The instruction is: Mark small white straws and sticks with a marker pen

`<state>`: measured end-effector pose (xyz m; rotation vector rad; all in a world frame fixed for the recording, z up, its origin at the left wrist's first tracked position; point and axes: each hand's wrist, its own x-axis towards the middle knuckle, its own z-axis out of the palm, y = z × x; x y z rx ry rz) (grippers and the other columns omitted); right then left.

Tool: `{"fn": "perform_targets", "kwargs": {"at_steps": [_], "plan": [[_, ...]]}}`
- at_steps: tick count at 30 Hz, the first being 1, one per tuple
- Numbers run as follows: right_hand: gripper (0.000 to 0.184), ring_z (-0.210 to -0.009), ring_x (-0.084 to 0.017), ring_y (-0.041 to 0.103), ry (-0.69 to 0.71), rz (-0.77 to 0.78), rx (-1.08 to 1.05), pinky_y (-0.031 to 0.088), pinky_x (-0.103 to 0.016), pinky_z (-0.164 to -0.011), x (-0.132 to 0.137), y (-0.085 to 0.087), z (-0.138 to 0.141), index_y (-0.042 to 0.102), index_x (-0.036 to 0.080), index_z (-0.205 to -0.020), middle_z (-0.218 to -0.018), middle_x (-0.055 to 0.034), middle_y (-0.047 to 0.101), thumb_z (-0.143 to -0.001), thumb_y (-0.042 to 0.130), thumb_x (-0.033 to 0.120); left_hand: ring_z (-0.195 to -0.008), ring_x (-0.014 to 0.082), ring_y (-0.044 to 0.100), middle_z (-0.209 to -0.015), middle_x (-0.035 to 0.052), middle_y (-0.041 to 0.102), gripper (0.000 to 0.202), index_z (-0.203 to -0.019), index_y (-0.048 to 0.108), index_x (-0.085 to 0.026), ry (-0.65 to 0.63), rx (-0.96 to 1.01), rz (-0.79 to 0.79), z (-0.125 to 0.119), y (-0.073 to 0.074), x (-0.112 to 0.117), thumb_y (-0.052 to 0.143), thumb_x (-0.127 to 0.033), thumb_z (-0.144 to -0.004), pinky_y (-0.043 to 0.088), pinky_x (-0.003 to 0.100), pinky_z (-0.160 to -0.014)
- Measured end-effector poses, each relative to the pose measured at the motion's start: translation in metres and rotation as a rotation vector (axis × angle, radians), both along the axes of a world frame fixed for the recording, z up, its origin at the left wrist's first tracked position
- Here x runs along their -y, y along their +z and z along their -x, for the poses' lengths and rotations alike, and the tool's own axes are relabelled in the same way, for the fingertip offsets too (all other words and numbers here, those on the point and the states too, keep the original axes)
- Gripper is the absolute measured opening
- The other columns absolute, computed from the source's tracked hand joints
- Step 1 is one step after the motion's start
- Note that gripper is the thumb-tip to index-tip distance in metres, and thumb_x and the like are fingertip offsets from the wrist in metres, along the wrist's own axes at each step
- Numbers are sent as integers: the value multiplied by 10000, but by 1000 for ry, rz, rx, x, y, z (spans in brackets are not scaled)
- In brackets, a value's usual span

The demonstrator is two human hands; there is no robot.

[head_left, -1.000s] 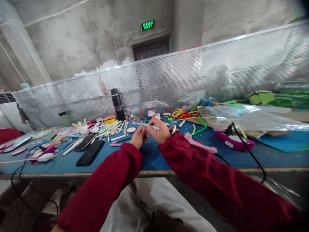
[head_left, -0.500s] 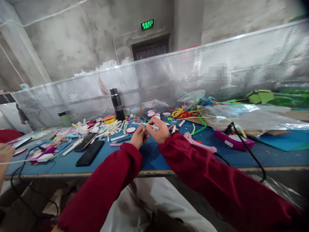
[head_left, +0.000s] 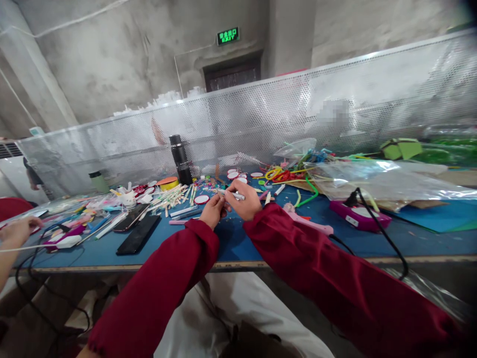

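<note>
Both my hands meet over the blue table, in red sleeves. My right hand is closed around a white pen-like stick that points left. My left hand is closed in a pinch right beside that stick's tip, on something too small to make out. Loose white and coloured sticks lie scattered just beyond my hands, with small red-and-white round discs among them.
A black bottle stands behind the sticks. Two black phones lie at left. A pink glue gun and a purple device with a black cable sit at right. Another person's hand reaches in at far left. A perforated metal screen backs the table.
My hands stay almost still at the same spot. Another person's hand has come into view at the far left and moved further over the table.
</note>
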<state>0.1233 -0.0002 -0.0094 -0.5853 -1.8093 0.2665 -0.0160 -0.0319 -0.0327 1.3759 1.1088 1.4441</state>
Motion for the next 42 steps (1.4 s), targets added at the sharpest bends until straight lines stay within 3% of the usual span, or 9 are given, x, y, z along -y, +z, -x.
{"fn": "perform_targets", "kwargs": {"at_steps": [17, 27, 42], "plan": [[178, -645, -154, 542, 6, -4, 16, 372, -298, -632, 1, 2, 0, 558, 237, -740, -681, 16, 607, -884, 579, 338, -377, 59, 406, -602, -49, 576, 335, -883, 525, -187, 16, -18, -3, 0, -1, -2, 654, -495, -878, 193, 215, -388], [167, -646, -151, 540, -2, -19, 15, 363, -293, -630, -2, 0, 0, 552, 236, -735, -678, 19, 614, -879, 582, 314, -389, 59, 409, -615, -46, 585, 430, -883, 529, -182, -2, -16, -18, 1, -3, -3, 676, -585, -844, 200, 222, -404], [159, -606, -148, 535, 35, -9, -26, 376, -291, -607, -5, -3, 1, 542, 241, -735, -646, 29, 590, -880, 580, 293, -386, 54, 412, -632, -41, 591, 349, -871, 496, -189, -2, 20, -11, 2, -4, -4, 646, -503, -893, 187, 207, -387]]}}
